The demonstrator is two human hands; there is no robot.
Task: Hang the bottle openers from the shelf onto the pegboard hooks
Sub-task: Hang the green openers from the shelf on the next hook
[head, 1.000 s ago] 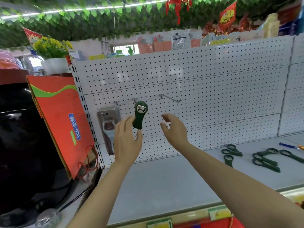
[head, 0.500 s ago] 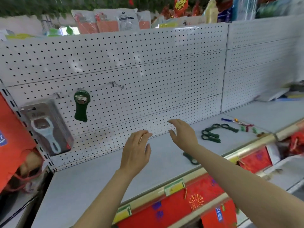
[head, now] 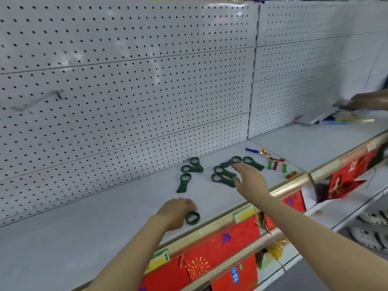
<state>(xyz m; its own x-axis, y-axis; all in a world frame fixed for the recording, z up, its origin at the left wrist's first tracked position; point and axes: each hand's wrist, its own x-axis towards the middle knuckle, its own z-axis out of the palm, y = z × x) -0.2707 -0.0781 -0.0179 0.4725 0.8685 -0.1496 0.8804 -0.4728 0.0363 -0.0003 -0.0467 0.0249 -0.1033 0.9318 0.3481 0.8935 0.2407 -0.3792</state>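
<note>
Dark green bottle openers (head: 223,171) lay scattered flat on the grey shelf (head: 105,223), well in from the gold front rail (head: 291,184) and near the foot of the pegboard (head: 130,85). Three sat in a loose cluster on the left of the group, one of them (head: 184,182) lying a little apart with its handle pointing toward the shelf edge; four more lay to the right, some overlapping. One further opener (head: 192,217) was close to the front edge, and the left hand (head: 175,212) was down over it, fingers curled around the handle so that only the ring end showed past the knuckles. The right hand (head: 249,180) was out over the right-hand cluster, fingers straight and together, palm turned down and to the left, covering part of two openers; whether it touched them could not be told. Up on the pegboard, far left, a bare wire hook (head: 37,100) stuck out, blurred. To the right of the openers lay a blue pen-like stick (head: 251,150) and a few small red, green and orange bits (head: 276,163). Below the rail hung red paper decorations (head: 197,267). At the far right edge another person's hand (head: 369,100) reached over some flat packets (head: 340,118), all blurred.
</note>
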